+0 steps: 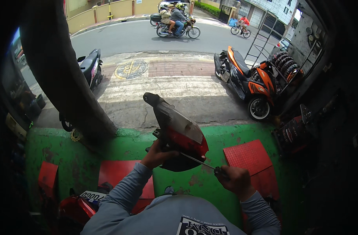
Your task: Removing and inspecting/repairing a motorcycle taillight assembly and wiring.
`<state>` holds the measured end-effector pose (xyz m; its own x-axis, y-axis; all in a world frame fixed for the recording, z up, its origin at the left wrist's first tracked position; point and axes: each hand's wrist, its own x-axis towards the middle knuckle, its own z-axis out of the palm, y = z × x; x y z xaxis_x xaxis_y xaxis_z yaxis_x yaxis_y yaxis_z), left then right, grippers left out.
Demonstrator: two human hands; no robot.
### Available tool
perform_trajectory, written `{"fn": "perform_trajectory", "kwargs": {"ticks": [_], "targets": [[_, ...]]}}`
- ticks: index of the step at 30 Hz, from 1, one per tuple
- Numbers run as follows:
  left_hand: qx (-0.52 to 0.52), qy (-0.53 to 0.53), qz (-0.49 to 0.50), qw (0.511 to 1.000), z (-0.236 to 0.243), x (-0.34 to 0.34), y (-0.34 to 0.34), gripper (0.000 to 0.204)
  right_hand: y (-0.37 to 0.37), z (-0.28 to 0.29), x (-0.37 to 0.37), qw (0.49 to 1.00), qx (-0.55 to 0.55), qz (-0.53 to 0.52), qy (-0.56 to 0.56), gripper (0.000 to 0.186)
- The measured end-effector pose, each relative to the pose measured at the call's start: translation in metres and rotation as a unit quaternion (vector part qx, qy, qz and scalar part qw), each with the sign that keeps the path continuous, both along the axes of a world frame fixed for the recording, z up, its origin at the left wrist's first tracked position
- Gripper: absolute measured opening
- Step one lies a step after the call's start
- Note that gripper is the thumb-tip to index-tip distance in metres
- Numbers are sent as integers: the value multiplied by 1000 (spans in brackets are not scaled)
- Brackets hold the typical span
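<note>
In my left hand (157, 156) is a motorcycle tail light assembly (184, 135), with a red and clear lens and a black housing, held up in front of me. The fingers wrap round its lower left side, partly hidden behind it. My right hand (235, 180) grips the dark handle of a screwdriver (198, 160). Its thin metal shaft points left, and the tip reaches the lower part of the housing near my left hand. Whether the tip sits in a screw cannot be made out.
Red metal ramp plates (251, 158) lie on the green floor (214, 137). A red motorcycle (79, 209) stands at lower left. An orange scooter (241, 74) is parked at the right, near stacked tires (284, 64). A thick pillar (57, 66) rises at left. Riders on a motorcycle (177, 27) are on the road.
</note>
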<state>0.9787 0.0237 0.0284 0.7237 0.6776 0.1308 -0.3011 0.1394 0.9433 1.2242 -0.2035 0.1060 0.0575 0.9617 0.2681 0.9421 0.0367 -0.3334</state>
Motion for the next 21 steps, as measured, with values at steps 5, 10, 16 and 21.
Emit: {"fn": "perform_trajectory", "kwargs": {"ticks": [5, 10, 16, 21], "targets": [[-20, -34, 78, 996, 2, -5, 18, 66, 44, 10, -3, 996, 67, 0, -60, 28], [-4, -20, 96, 995, -12, -2, 33, 67, 72, 10, 11, 990, -37, 49, 123, 25], [4, 9, 183, 983, 5, 6, 39, 59, 122, 17, 41, 990, -86, 113, 1, 26], [43, 16, 263, 964, -2, 16, 42, 61, 162, 11, 59, 991, -101, 87, 6, 31]]}}
